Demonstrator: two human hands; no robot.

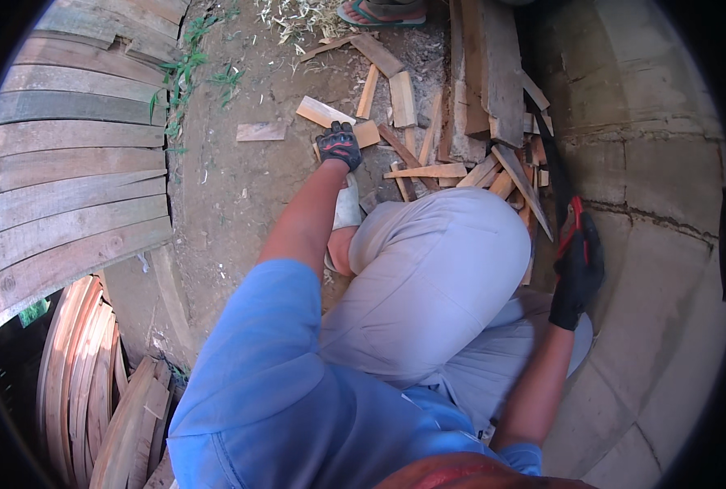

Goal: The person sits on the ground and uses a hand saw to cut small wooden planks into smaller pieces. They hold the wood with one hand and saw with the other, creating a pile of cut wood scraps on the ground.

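Note:
My left hand (340, 147), in a black and grey glove with red marks, reaches down to the ground beside my foot. Its fingers curl over a short wooden block (368, 134). A paler wooden block (324, 112) lies right against the fingertips. My right hand (580, 265), in a dark glove, is low by the concrete wall at my right. It is closed around the red handle of a handsaw (574, 218), whose dark blade points away from me. Part of the handle is hidden by the fingers.
Several wood offcuts (403, 99) are strewn ahead of my knee, beside thick timber beams (493, 73). A concrete wall (648, 163) runs along the right. Stacked planks (77, 147) stand at left, with bent-looking boards (77, 375) below. Another person's sandaled foot (383, 15) is at the top.

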